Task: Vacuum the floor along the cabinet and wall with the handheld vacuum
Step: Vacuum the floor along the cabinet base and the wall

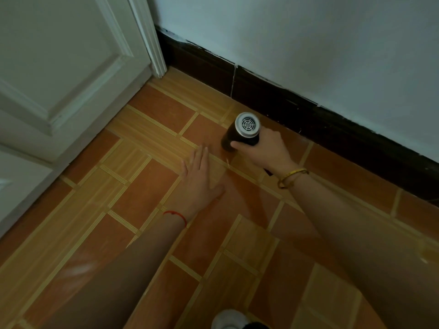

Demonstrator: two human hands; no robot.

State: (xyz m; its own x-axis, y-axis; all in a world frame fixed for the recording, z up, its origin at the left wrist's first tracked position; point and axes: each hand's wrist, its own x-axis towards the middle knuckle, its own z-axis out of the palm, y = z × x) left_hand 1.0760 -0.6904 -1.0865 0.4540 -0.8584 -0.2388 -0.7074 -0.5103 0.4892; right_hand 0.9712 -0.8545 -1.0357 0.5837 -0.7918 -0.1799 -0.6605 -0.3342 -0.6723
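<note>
White panelled cabinet (59,67) stands far left. A dark skirting board (332,124) runs under the pale wall (308,43) on the right and meets the cabinet in the far corner. The handheld vacuum (241,135) points down at the floor (142,193) just beside the skirting, vented end up, with the right grip (263,150) clenched round its body. The left grip (199,176) is released, fingers straight, low over the floor nearby. The floor is orange and tan patterned tile.

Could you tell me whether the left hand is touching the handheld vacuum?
Apart. The head view shows a strip of floor between the left hand and the handheld vacuum, which the right hand grips.
</note>
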